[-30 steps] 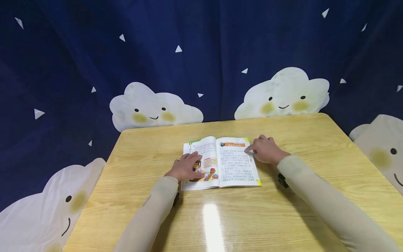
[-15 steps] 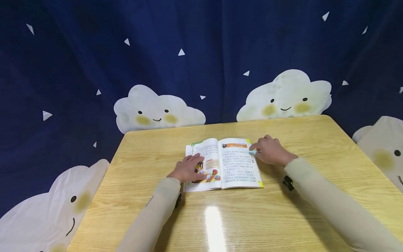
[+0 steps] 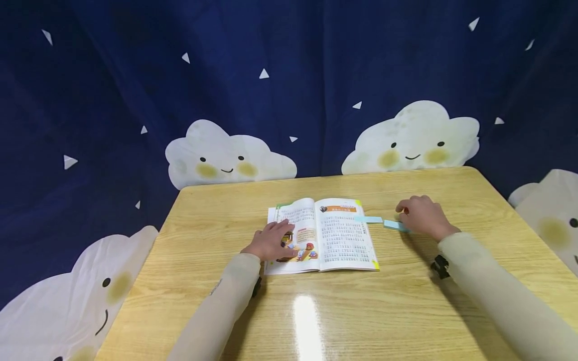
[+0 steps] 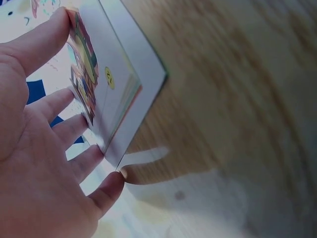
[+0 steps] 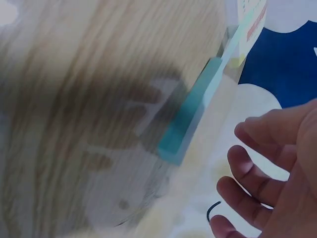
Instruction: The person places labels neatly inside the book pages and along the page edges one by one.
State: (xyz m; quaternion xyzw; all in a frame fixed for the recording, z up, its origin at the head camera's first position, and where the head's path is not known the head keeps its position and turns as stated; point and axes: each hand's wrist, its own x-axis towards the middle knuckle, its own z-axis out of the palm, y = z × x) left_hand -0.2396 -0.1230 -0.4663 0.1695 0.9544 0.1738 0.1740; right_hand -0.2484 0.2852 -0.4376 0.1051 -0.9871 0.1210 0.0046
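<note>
Right of the open white paperback book (image 3: 344, 243) lies a pale-blue, bar-shaped pad, apparently sticky notes (image 3: 395, 226), likely light and best pinched by its long sides, while a thin pale-blue paper strip (image 3: 371, 219) overhanging the book's right edge looks flimsy. The right hand (image 3: 423, 215), fingers loosely bent, holds nothing beside the pad; the left hand (image 3: 268, 241), fingers spread, touches the book's left page. The book's orange heading (image 3: 340, 208) seems Chinese, but is too small to read.

- Left hand (image 3: 269, 241): nearer left edge of table (image 3: 379, 306), fingers spread, thumb apart.
- Right hand (image 3: 423, 216): nearer right edge, slightly closer to far edge; fingers loosely bent.
- Left arm (image 3: 217, 311), right arm (image 3: 501, 296): pale-sleeved, converging toward far edge.
- Right wrist: black gear (image 3: 440, 266).
</note>
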